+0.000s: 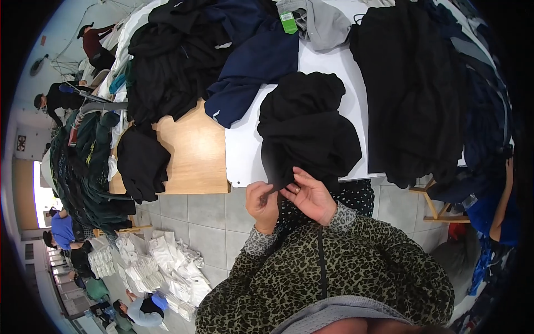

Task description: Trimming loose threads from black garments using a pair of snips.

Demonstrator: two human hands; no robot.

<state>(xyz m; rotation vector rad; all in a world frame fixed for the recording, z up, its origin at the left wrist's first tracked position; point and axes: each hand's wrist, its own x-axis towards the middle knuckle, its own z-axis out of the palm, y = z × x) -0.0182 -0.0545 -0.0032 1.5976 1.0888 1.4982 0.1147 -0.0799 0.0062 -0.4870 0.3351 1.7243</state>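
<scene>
A black cloth garment point(311, 131) lies bunched up at the front of the white tabletop, its near corner hanging toward me. My left hand point(262, 207) is closed, pinching that corner between thumb and fingers. Close beside it on the right, my right hand point(311, 199) has its palm turned up and its fingers curled at the same edge of the cloth, with a ring on one finger. The fold between the two hands is dark, so its details are hard to make out.
Black clothes point(172, 61), a navy garment point(256, 61) and a grey garment point(322, 25) with a green tag lie farther back. Black garments point(411, 94) hang over the table's right side. White bundles point(172, 267) lie on the floor at left. Several people work around, one at right.
</scene>
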